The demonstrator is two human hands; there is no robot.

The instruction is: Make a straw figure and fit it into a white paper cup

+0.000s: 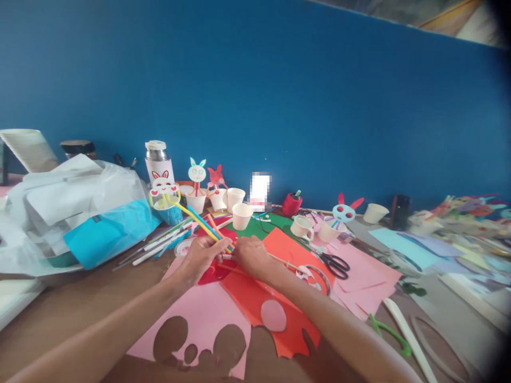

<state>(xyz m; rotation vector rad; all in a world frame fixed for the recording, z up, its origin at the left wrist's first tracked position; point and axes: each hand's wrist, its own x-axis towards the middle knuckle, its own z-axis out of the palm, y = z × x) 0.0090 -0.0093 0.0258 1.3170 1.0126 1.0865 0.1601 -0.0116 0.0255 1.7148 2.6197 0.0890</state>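
A bundle of yellow, blue and orange strips [203, 223] is held on the near left side of the front paper cup [241, 218], which is taken as the landmark. The strips are pinched between the thumb and fingers of the left hand [205, 256], and their upper ends are pointed up and to the left, past the cup. The right hand [251, 256] is set close against the left, just on the near side of the cup; its fingers are hidden behind its back, so whether anything is gripped by it cannot be told.

An orange sheet [283, 244] is laid to the near right of the cup, partly covered by the right forearm, and a green sheet [261, 226] is spread around the cup's base. Farther to the right, black-handled scissors [329, 260] are placed on the near side. A pink sheet [207, 314], pierced by cut-out holes, is laid well to the near side of the cup. To its left, beyond the strips, a teal-eared rabbit figure [197, 173] and a red figure [216, 176] are propped in cups, and a bottle [157, 166] is stood farther left.
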